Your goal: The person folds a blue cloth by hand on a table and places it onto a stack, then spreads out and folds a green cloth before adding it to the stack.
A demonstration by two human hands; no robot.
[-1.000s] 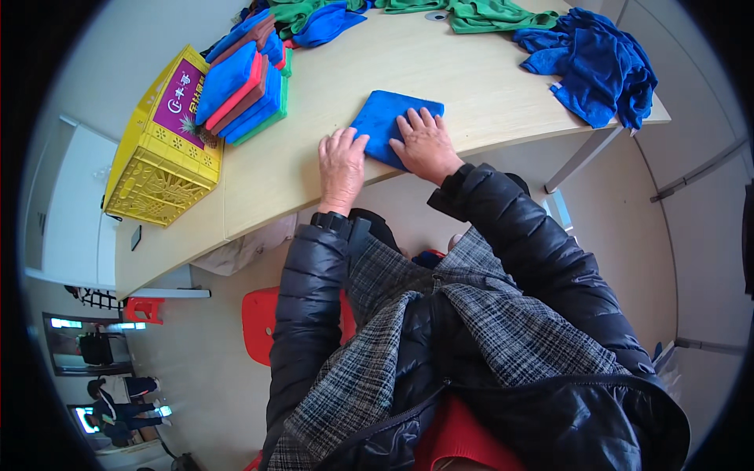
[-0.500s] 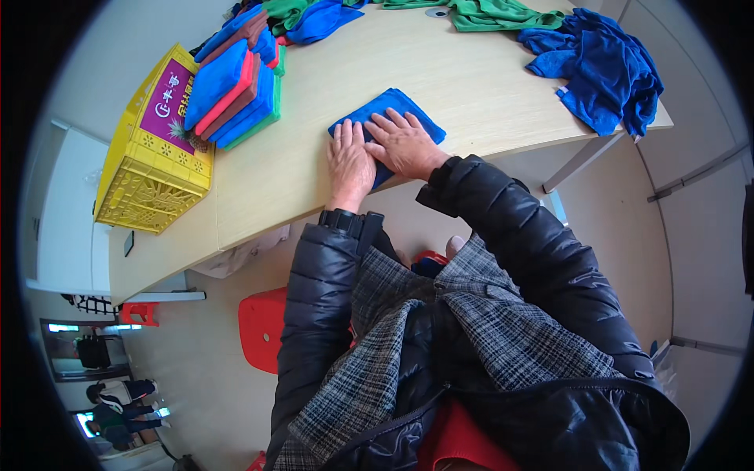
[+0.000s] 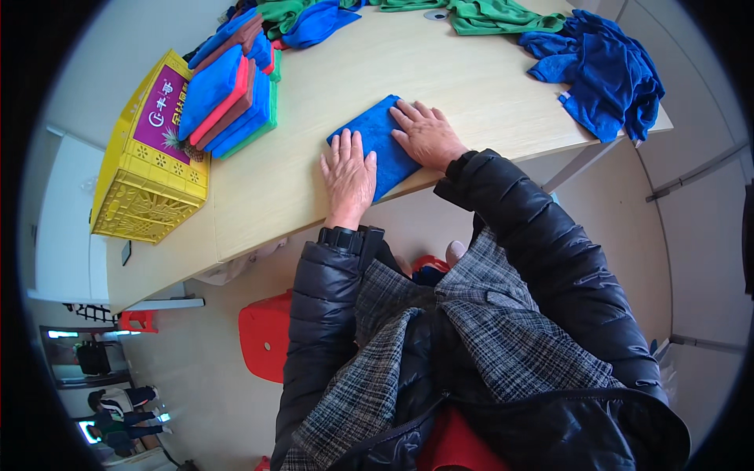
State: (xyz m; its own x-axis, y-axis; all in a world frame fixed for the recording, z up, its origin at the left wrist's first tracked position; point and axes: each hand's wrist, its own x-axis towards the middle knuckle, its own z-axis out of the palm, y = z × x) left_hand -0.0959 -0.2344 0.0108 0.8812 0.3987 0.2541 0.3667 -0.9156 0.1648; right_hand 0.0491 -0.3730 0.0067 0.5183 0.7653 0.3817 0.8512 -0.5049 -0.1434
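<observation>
A folded blue cloth (image 3: 382, 145) lies flat near the front edge of the table, one corner pointing away from me. My left hand (image 3: 348, 177) rests on its left side, fingers stretched out and pointing away. On the right side of the cloth lies my right hand (image 3: 428, 135), palm down, its fingers extended over the far right edge. Neither hand grips anything. Most of the cloth's middle shows between the two hands.
Folded blue, red, brown and green cloths (image 3: 228, 98) are stacked beside a yellow crate (image 3: 153, 184) at the left. A crumpled dark blue cloth (image 3: 601, 74) lies at the table's right end. Green cloths (image 3: 503, 16) lie along the far side. A red stool (image 3: 265, 337) stands below the table.
My hands have moved apart, the left slightly nearer to me and the right outward to the right. More of the blue cloth's middle now shows.
</observation>
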